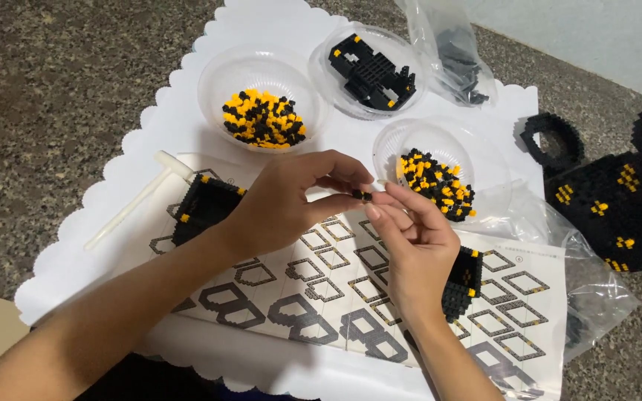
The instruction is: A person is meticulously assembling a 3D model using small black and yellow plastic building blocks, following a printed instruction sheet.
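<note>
Pinched between the fingertips of both hands, a tiny black-and-yellow brick piece [362, 195] sits in the air above the printed instruction sheet [321, 282]; the left hand [284, 200] grips it from one side and the right hand [410, 245] from the other, though it is too small to tell whether it is one brick or two. Partly built black sections [202, 204] lie on the sheet beside each wrist. Beyond stand three clear bowls: two hold loose black and yellow bricks [264, 119], one a black assembly [373, 73]. A white hammer tool [139, 197] rests at left.
</note>
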